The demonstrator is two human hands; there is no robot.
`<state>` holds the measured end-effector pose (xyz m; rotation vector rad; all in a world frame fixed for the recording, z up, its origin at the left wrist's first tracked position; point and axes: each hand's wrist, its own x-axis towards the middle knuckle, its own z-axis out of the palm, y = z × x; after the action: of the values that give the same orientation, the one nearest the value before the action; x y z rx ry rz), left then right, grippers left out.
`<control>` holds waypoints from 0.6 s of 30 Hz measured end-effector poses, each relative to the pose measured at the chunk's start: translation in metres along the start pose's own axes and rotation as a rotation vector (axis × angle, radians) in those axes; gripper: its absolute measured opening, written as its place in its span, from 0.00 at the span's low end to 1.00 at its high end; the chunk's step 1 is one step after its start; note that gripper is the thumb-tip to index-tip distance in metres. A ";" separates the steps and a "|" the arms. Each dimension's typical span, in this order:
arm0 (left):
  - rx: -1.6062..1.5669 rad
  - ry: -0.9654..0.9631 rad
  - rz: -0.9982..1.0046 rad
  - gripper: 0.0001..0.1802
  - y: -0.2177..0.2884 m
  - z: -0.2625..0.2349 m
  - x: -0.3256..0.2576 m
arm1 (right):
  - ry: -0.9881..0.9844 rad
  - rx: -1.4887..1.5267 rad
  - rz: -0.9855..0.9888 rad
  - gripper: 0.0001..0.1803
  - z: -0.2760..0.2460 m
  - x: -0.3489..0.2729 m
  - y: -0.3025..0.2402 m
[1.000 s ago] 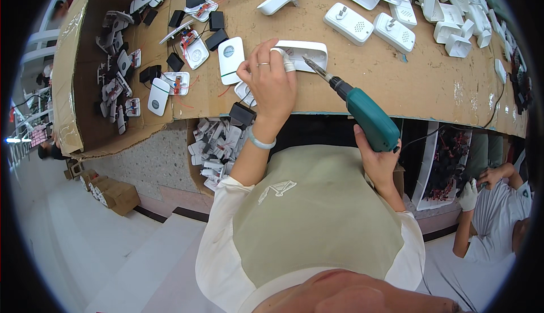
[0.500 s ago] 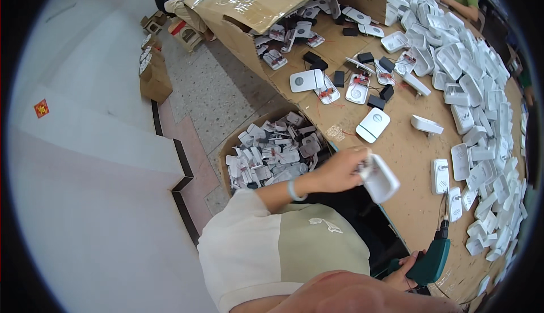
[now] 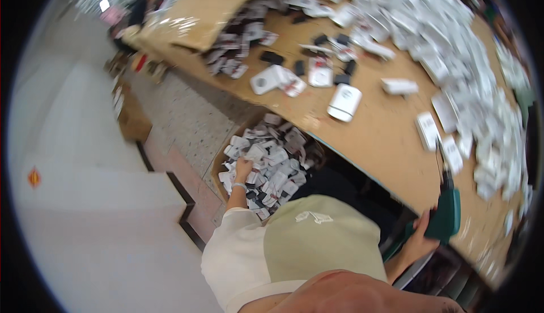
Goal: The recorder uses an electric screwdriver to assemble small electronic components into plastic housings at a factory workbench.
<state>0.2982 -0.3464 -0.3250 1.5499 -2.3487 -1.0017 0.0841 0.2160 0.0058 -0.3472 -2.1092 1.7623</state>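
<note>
My right hand (image 3: pixel 420 238) grips a dark green power screwdriver (image 3: pixel 449 214) at the table's near right edge. Its thin bit points away from me, beside two white plastic device casings, one farther off (image 3: pixel 428 130) and one nearer (image 3: pixel 452 155). On the left, my left hand (image 3: pixel 243 169) reaches into a large cardboard box (image 3: pixel 217 163) heaped with white casings (image 3: pixel 276 155) and dark parts. Motion smears its fingers, so whether they hold anything is unclear.
A cardboard-covered table (image 3: pixel 374 137) curves around my front. White shells (image 3: pixel 419 18) are piled along its far right side. Black blocks (image 3: pixel 272 58) and opened units with red wires (image 3: pixel 321 72) lie mid-table. An overturned carton (image 3: pixel 221 7) stands at the back left.
My left hand has moved from over the table's edge, where it held a white casing, down and left into the box. My view has shifted; the right hand still grips the screwdriver.
</note>
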 end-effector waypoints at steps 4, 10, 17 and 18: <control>0.371 0.131 0.029 0.21 0.005 0.014 -0.001 | 0.068 0.000 0.040 0.12 0.009 0.003 -0.001; 0.437 0.644 0.348 0.24 0.257 0.012 -0.087 | 0.224 0.041 0.039 0.15 -0.006 0.012 -0.006; -0.124 -0.399 1.755 0.33 0.544 0.062 -0.190 | 0.249 0.093 -0.020 0.13 -0.012 0.025 -0.001; -0.095 -0.375 1.833 0.32 0.562 0.095 -0.184 | 0.263 0.088 -0.016 0.12 -0.014 0.023 0.000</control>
<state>-0.0898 -0.0101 -0.0171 -1.0278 -2.4297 -0.7044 0.0698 0.2383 0.0105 -0.5066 -1.8408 1.6909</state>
